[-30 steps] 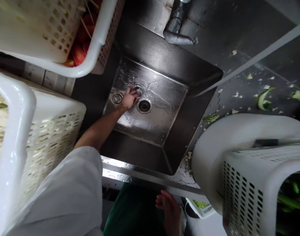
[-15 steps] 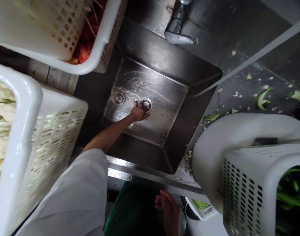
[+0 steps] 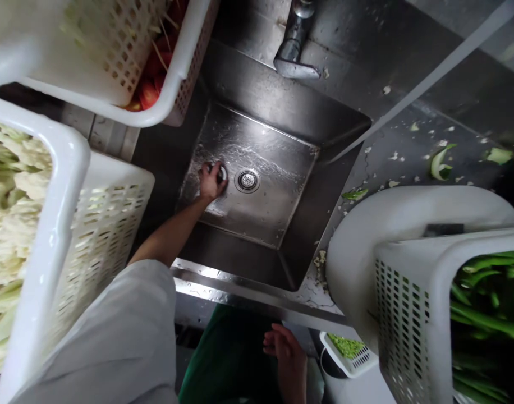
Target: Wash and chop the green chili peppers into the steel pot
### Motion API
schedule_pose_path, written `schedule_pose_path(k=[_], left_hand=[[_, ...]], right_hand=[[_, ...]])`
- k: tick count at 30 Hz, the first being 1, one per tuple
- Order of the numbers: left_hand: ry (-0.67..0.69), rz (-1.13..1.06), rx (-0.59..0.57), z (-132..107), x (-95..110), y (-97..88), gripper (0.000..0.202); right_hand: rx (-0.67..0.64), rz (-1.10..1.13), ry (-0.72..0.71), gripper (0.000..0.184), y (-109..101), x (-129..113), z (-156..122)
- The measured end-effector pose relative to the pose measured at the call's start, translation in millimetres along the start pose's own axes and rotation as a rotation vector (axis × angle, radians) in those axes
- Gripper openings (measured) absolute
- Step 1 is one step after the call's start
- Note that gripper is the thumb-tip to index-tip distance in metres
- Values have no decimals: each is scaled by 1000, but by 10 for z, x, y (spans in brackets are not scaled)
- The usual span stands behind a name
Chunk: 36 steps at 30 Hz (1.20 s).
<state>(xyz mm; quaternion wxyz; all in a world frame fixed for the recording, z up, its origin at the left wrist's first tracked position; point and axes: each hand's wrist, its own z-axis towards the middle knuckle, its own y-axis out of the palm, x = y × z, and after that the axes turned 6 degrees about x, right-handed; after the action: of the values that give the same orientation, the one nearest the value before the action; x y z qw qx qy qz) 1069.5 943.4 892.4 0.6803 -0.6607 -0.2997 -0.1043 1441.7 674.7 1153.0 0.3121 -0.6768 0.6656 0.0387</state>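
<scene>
My left hand (image 3: 211, 182) reaches down into a steel sink (image 3: 278, 196), its fingers closed around a round metal sink stopper (image 3: 223, 173). The stopper looks tipped up at its right side; my fingers cover most of it. Right of that hand is the drain (image 3: 247, 180), uncovered, with its perforated strainer showing. Streaks of water shine on the sink floor. My right hand (image 3: 285, 356) hangs in front of the sink by the green apron (image 3: 227, 359), fingers loosely bent and slightly apart, holding nothing.
White baskets of cauliflower (image 3: 17, 224) and tomatoes (image 3: 150, 92) crowd the left. A faucet (image 3: 297, 50) stands behind the sink. On the right are a round white board (image 3: 353, 241), a basket of green peppers (image 3: 488, 308) and vegetable scraps (image 3: 442, 163). Below sits a small basket (image 3: 349, 353) of chopped greens.
My left hand has moved left from the drain to the sink stopper and closed on it. The right hand stays nearly still.
</scene>
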Motion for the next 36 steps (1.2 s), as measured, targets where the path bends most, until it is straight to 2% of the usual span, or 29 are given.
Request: schedule_pose_path(k=[3,6,11,14,16,19,21,23,25,27,28,29,30,31,33,35,36], left_hand=[[79,33,-108,-71,320,237,66],[205,39,-189,-61,552,467,57],[203,10,-203,3,589,638,47],[147,17,-180,-9,616,602,43],[83,36,-160,-24,704,523,40],[-10,33,-155,-37,960,344,35],[-27,-35,-127,-57,1231,181,32],[54,-182,-50,-133,1599,-80,34],[142,-289,65,-299,2063,-478,38],[238,-362,202,-547,2625,-957,43],[309,-369,234,-689,2941,-1181,46],[403,-351,216,-837,3277,-1367,51],[520,-307,144,-987,3623,-1497,56],[641,-242,30,-1140,3970,-1561,62],[809,-80,-246,-1448,4615,-1491,83],[836,115,-470,-1737,5117,-1234,116],[828,234,-522,-1860,5301,-1081,128]], right_hand=[[4,18,-3,66,-20,0,-18],[18,29,-6,66,-67,12,-43],[35,32,-23,67,-93,70,-65],[35,28,-43,68,-73,88,-72],[30,17,-73,66,-71,71,-113],[-54,-49,-170,53,-128,-16,-268],[-98,-119,-268,39,-217,-119,-423],[-39,-153,-382,27,-361,-261,-603],[-24,-174,-457,23,-577,-439,-795],[-114,-198,-494,24,-867,-629,-960],[-152,-200,-509,25,-1033,-718,-1019],[-156,-186,-531,25,-1206,-795,-1057],[-128,-156,-562,24,-1379,-858,-1073],[-85,-114,-593,24,-1547,-902,-1068],[-14,-39,-656,25,-1854,-938,-1012],[43,6,-736,26,-2113,-914,-923],[70,26,-778,26,-2222,-887,-874]])
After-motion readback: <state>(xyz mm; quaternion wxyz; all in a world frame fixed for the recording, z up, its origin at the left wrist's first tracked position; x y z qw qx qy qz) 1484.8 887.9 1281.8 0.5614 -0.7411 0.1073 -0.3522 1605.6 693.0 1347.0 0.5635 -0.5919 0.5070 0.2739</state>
